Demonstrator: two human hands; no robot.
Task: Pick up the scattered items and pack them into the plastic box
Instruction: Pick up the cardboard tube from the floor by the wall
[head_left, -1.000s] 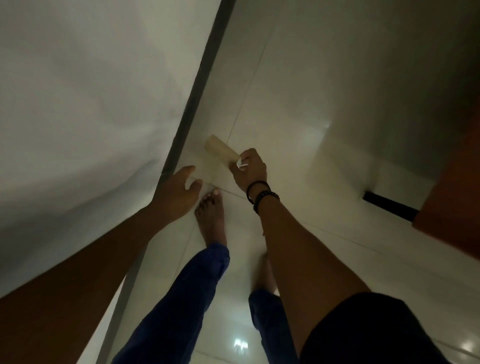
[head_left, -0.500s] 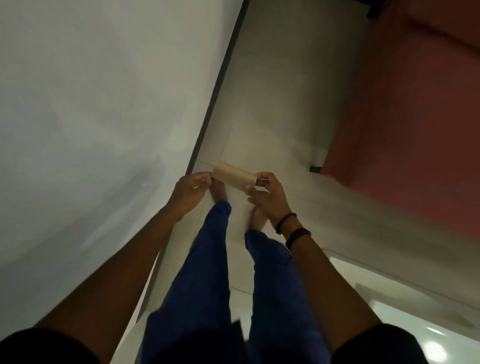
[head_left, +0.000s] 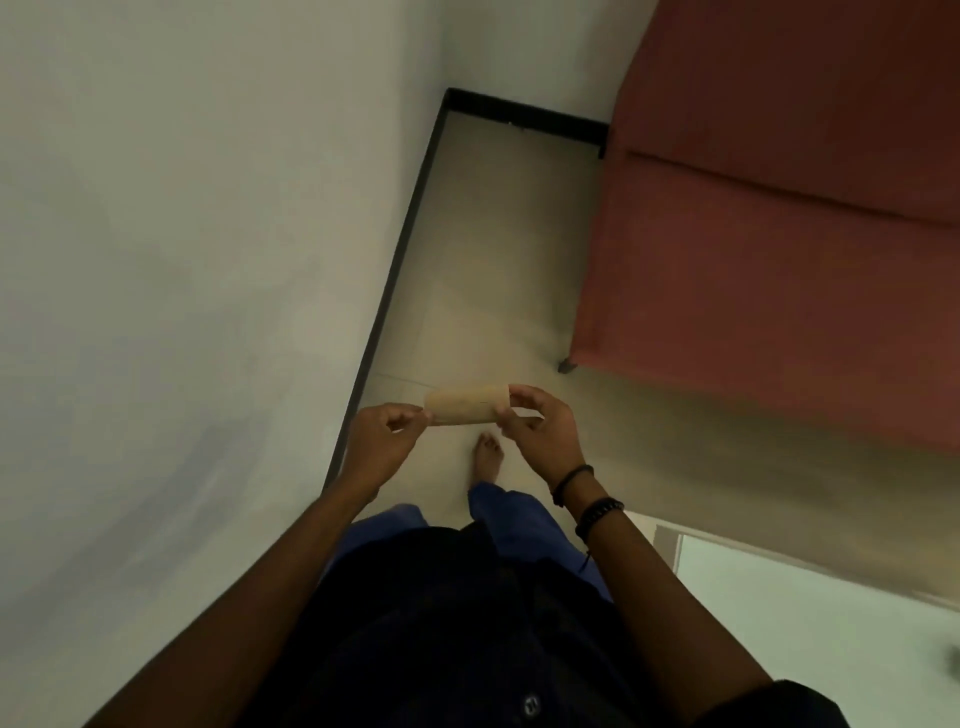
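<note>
A person stands on a pale tiled floor (head_left: 467, 291) beside a white wall (head_left: 182, 260), holding a tan cardboard tube (head_left: 466, 404) level in front of the body, above the floor. The left hand (head_left: 382, 441) pinches the tube's left end, fingers curled in close around it. The right hand (head_left: 540, 431) grips the tube's right end between thumb and fingertips, the remaining fingers loosely bent. The tube lies roughly horizontal between both hands, touching each. Two dark bracelets (head_left: 587, 493) circle the right wrist. Below the tube, one bare foot (head_left: 488, 454) rests on the floor, with blue trouser legs (head_left: 519, 519) and a dark shirt (head_left: 441, 623) nearer the camera. A black skirting strip (head_left: 395, 280) runs along the base of the wall. A reddish sofa (head_left: 779, 260) stands to the right, one small leg (head_left: 566, 365) on the floor. The plastic box is out of view.
</note>
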